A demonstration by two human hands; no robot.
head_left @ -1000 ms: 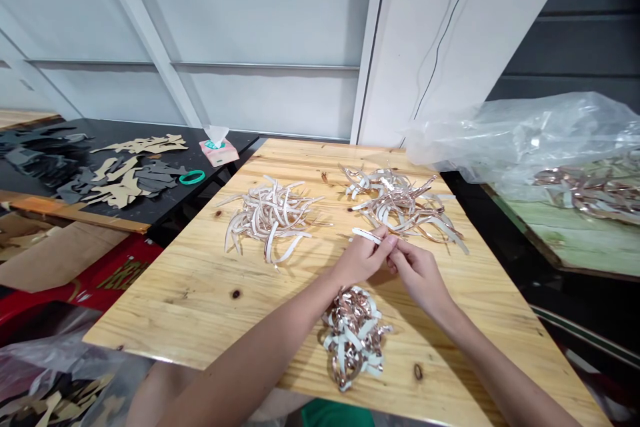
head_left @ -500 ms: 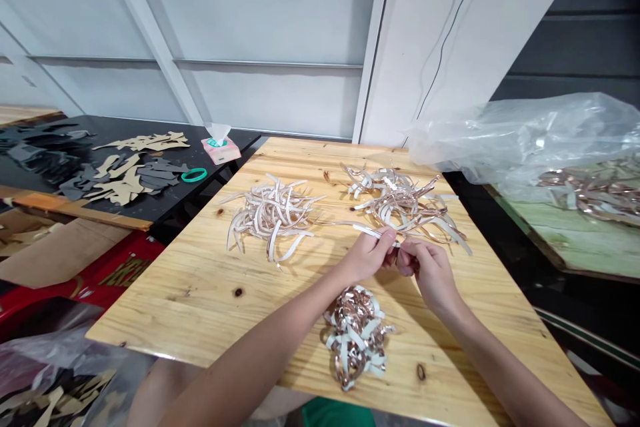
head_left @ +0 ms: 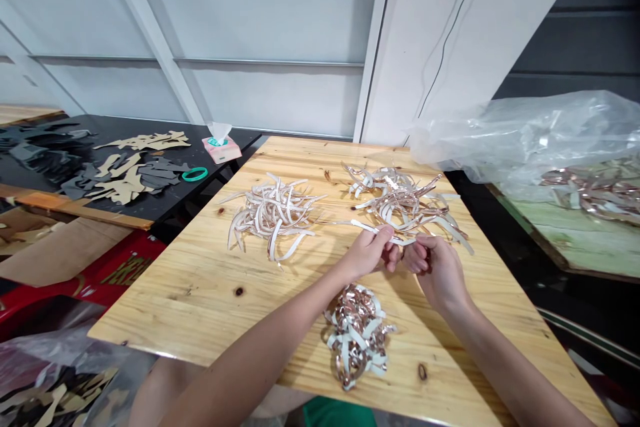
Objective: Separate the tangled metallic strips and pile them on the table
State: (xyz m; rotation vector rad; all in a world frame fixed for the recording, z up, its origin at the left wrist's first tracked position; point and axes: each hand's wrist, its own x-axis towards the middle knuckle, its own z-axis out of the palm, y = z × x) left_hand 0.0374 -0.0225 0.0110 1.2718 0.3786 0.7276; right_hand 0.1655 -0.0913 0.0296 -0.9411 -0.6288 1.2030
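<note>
Between my two hands stretches a narrow white strip (head_left: pixel 401 241) over the wooden table. My left hand (head_left: pixel 375 250) is closed, pinching the strip between thumb and fingers, with its free end sticking out to the left. My right hand (head_left: pixel 434 259) is closed on the strip's other end, its fingers curled under. Just beyond my hands lies a loose heap of copper-shiny and white strips (head_left: pixel 400 197). To the left is a heap of mostly white strips (head_left: pixel 277 213). Nearer my body sits a pile of crumpled copper and white curls (head_left: pixel 357 333).
A black table (head_left: pixel 165 207) at left bears beige and grey cut pieces (head_left: pixel 125 180), a green ring (head_left: pixel 195 174) and a tissue pack (head_left: pixel 221 149). Clear plastic sheeting (head_left: pixel 540 133) covers more strips at right. A plastic bag with scraps (head_left: pixel 55 400) is at lower left.
My right hand has shifted slightly right, away from my left hand. More of the strip now shows between them. The heaps have stayed put.
</note>
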